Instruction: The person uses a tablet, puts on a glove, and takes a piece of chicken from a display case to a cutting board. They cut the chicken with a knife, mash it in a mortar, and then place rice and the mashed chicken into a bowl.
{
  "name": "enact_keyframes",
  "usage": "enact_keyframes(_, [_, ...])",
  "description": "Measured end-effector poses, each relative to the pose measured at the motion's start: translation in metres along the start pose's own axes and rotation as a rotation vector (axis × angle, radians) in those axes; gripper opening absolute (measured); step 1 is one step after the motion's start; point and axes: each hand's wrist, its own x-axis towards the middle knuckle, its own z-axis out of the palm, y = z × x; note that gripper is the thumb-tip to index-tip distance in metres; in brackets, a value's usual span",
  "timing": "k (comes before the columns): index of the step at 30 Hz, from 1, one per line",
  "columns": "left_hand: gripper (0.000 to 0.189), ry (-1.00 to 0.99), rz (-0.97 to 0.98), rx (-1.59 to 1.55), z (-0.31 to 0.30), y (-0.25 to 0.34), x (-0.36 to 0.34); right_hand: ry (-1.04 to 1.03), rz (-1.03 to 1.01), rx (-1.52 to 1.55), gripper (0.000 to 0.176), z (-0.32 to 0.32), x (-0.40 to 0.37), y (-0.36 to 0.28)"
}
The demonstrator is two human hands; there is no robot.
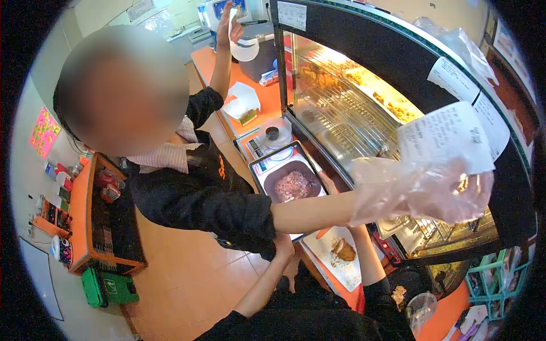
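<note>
A dark-edged, flat rectangular object like a tablet (264, 166) lies at the centre, showing a grey container of reddish minced food on its face. My left hand (284, 245) is closed at its lower left edge. Along the right edge is my right hand (328, 183), its fingers partly hidden by a co-worker's forearm. Just below, a white board (348, 277) carries a browned piece of food (343, 250) and crumbs.
A co-worker reaches across with a gloved hand (449, 190) near a handwritten slip (446, 136); the other hand (227, 25) is raised. A heated display cabinet (347, 108) stands right. Beyond are a scale (259, 149) and a dark bin (256, 65). A green bin (108, 287) stands left.
</note>
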Motion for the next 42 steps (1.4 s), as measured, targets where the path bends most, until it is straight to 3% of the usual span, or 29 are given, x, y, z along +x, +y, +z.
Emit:
enact_keyframes(2, [0.047, -0.22, 0.085, 0.329, -0.011, -0.021, -0.004, -0.035, -0.066, -0.173, 0.096, 0.008, -0.013, -0.013])
enact_keyframes(13, [0.047, -0.228, 0.021, 0.17, -0.008, 0.018, -0.008, -0.212, -0.434, -1.125, 0.091, 0.106, -0.044, -0.121])
enact_keyframes(14, [0.047, -0.23, 0.016, 0.154, -0.01, 0.022, -0.006, -0.209, -0.437, -1.126, 0.091, 0.109, -0.042, -0.115])
enact_keyframes(16, [0.047, -0.235, 0.006, 0.123, -0.009, 0.03, -0.007, 0.156, -0.542, -0.971, 0.091, 0.112, -0.042, -0.093])
enact_keyframes(19, [0.047, -0.244, -0.005, 0.076, -0.014, 0.038, -0.011, 0.2, -0.449, -0.751, 0.091, 0.12, -0.052, -0.089])
enact_keyframes(23, [0.048, -0.295, -0.011, 0.01, -0.03, 0.042, -0.021, 0.376, -0.484, -0.481, 0.087, 0.131, -0.075, -0.064])
enact_keyframes(24, [0.048, -0.312, -0.012, -0.007, -0.036, 0.041, -0.025, 0.418, -0.396, -0.383, 0.07, 0.12, -0.075, -0.044])
enact_keyframes(25, [0.048, -0.327, -0.014, -0.024, -0.041, 0.042, -0.026, 0.431, -0.406, -0.382, 0.07, 0.113, -0.08, -0.028])
enact_keyframes(27, [0.048, -0.353, -0.018, -0.057, -0.058, 0.041, -0.034, 0.491, -0.323, -0.481, 0.049, 0.109, -0.092, -0.007])
enact_keyframes(29, [0.049, -0.374, -0.028, -0.087, -0.066, 0.043, -0.04, 0.574, -0.251, -0.37, 0.049, 0.126, -0.115, 0.007])
enact_keyframes(30, [0.049, -0.384, -0.032, -0.102, -0.077, 0.043, -0.047, 0.556, -0.372, -0.3, 0.05, 0.138, -0.123, 0.013])
enact_keyframes(31, [0.049, -0.395, -0.037, -0.117, -0.08, 0.044, -0.047, 0.555, -0.351, -0.289, 0.052, 0.149, -0.135, 0.016])
enact_keyframes(33, [0.049, -0.467, -0.146, -0.137, -0.093, 0.052, -0.056, 0.601, -0.402, -0.07, 0.042, 0.168, -0.152, 0.04])
enact_keyframes(36, [0.056, -0.662, -0.184, -0.113, -0.115, 0.046, -0.073, 0.754, -0.467, -0.243, 0.044, 0.176, -0.172, 0.085])
enact_keyframes(42, [0.055, -0.916, -0.178, -0.215, -0.129, 0.016, -0.107, 1.021, -0.446, -0.134, 0.036, 0.205, -0.231, 0.15])
